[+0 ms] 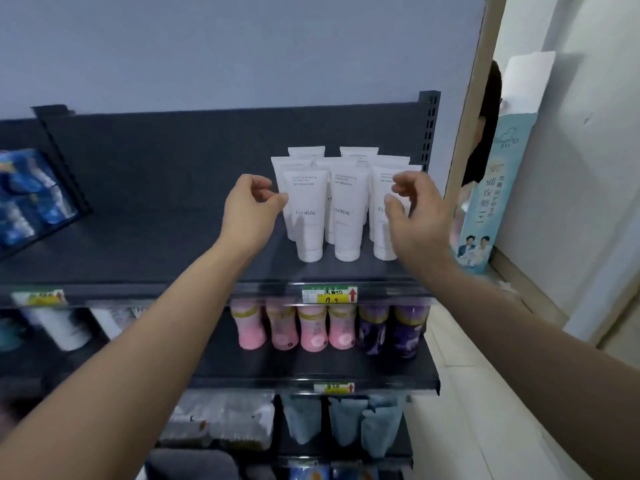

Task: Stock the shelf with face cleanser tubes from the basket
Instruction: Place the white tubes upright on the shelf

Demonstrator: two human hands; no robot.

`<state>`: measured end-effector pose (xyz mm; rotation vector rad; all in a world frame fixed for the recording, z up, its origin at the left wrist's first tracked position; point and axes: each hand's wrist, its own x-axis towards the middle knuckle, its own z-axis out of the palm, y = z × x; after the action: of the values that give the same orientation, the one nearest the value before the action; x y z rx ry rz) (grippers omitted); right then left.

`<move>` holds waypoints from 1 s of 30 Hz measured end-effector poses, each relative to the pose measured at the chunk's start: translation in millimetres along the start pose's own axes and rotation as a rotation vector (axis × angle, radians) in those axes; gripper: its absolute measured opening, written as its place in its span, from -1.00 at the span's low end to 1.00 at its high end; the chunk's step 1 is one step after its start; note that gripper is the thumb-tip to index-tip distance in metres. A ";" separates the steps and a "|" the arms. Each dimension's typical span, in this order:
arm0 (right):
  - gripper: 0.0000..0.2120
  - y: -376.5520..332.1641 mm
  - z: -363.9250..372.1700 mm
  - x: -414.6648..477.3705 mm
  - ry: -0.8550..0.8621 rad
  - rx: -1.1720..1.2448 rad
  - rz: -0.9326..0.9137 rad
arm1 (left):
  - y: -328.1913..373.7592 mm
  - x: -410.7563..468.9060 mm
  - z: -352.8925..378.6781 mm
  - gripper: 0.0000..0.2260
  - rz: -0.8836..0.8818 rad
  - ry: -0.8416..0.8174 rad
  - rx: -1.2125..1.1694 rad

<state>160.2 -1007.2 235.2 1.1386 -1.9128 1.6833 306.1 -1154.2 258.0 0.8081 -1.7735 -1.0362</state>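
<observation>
Head view: both bare forearms reach up from the bottom corners. The left hand (251, 211) has loosely curled fingers, gapped from the thumb, whose tip meets the left edge of the front-left tube. The right hand (415, 213) is also half curled, thumb and fingers overlapping the front-right tube; whether it pinches it I cannot tell. The face cleanser tubes (348, 216), white and marked FLORAL, stand cap-down in rows at the right end of the dark top shelf (173, 258), three in front, more behind. Under a price tag (329, 294), the next shelf holds pink bottles (298, 327) beside purple bottles (391, 329); lower, pale blue pouches (346, 420). Blue packs (27, 195) at far left are blurred and cut off by the frame
</observation>
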 end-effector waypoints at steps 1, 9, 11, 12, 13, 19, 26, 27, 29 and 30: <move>-0.77 -5.1 2.7 -11.0 -0.045 0.023 -0.035 | -1.2 -12.9 -3.1 -0.81 0.000 -0.006 0.016; -0.79 -37.1 57.2 -119.0 -0.620 0.098 -0.079 | -59.5 -114.3 -73.8 -0.86 -0.204 -0.047 0.218; -0.77 -43.6 75.5 -149.3 -0.772 0.099 -0.053 | -79.8 -138.6 -102.6 -0.88 -0.308 -0.082 0.262; -0.76 -46.4 83.7 -164.2 -0.848 0.094 -0.046 | -91.2 -148.9 -116.5 -0.90 -0.352 -0.086 0.287; -0.75 -51.5 95.0 -181.5 -0.931 0.091 -0.048 | -104.5 -160.7 -134.9 -0.93 -0.399 -0.077 0.317; -0.74 -66.7 148.3 -251.9 -1.191 0.027 -0.045 | -165.2 -210.4 -207.6 -0.96 -0.582 -0.042 0.383; -0.76 -81.9 216.3 -331.8 -1.358 -0.081 0.119 | -245.7 -234.8 -274.1 -0.96 -0.688 -0.203 0.478; -0.76 -82.3 225.9 -341.6 -1.382 -0.106 0.154 | -256.8 -234.5 -281.0 -0.96 -0.693 -0.237 0.487; -0.76 -83.2 242.7 -358.8 -1.413 -0.153 0.223 | -280.0 -233.2 -293.1 -0.95 -0.704 -0.301 0.466; -0.76 -83.0 250.1 -367.1 -1.424 -0.170 0.257 | -291.9 -232.2 -298.3 -0.94 -0.713 -0.333 0.464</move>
<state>509.1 -1117.4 -30.0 2.4375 -2.9178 0.6143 695.7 -1176.2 -17.4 1.7245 -2.0977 -1.2720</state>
